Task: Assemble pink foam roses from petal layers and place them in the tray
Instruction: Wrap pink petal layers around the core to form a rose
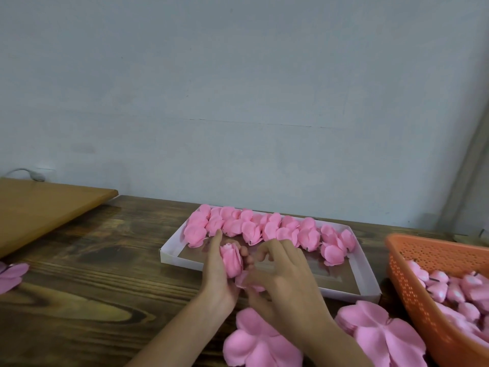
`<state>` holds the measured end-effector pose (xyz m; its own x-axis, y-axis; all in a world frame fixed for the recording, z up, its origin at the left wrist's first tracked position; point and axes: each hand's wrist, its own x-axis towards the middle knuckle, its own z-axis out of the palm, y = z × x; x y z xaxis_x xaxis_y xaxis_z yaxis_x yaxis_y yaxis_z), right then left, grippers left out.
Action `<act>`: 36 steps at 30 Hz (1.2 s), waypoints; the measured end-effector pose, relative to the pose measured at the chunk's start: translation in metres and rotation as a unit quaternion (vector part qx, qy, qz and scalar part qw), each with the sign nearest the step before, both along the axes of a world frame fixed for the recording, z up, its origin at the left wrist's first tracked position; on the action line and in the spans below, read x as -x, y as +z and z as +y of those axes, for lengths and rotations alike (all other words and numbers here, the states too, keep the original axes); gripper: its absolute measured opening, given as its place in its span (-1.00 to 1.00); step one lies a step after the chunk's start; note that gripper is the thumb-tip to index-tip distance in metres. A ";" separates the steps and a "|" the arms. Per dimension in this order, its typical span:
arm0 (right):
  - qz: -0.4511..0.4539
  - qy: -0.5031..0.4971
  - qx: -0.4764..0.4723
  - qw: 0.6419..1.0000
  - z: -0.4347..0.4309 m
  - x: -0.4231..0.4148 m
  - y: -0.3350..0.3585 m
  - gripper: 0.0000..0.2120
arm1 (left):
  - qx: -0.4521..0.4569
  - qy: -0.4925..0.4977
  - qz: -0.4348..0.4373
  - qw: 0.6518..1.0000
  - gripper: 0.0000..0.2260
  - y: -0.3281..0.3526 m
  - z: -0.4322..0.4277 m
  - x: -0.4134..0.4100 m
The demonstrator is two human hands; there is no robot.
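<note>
Two hands meet: left hand (pixel 215 278) cups the bud (pixel 231 262), likely light, soft and crushable, round its base; right hand (pixel 287 276) pinches a petal layer (pixel 250 283) just beneath.

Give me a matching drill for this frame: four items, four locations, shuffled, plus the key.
Items
1. partly wrapped rose
2. finished roses
3. flat petal layers
4. small buds

Places
A. in the orange basket
B. held in the left hand
C. along the far side of the white tray
D. on the wooden table, nearest the camera

Pairs: 1-B, 2-C, 3-D, 4-A
</note>
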<state>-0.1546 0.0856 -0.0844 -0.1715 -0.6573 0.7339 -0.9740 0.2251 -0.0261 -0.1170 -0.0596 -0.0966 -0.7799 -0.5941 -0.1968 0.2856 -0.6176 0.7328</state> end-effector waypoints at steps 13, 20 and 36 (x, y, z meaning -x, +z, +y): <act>0.089 0.001 0.007 0.996 -0.002 -0.004 -0.001 -0.91 | -0.068 -0.098 0.088 0.989 -0.56 -0.009 0.006 0.001; 0.056 0.038 0.084 0.994 -0.004 -0.006 -0.006 -0.90 | -0.034 -0.071 0.059 0.995 -0.48 -0.003 0.010 0.002; 0.008 0.047 0.139 0.989 -0.003 -0.005 -0.008 -0.87 | 0.034 -0.166 0.132 0.977 -0.56 -0.011 0.029 -0.004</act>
<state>-0.1494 0.0827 -0.0920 -0.1060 -0.4427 0.8904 -0.9910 0.1201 -0.0582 -0.1134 -0.0305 -0.1078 -0.9502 -0.3040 0.0689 0.2623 -0.6602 0.7038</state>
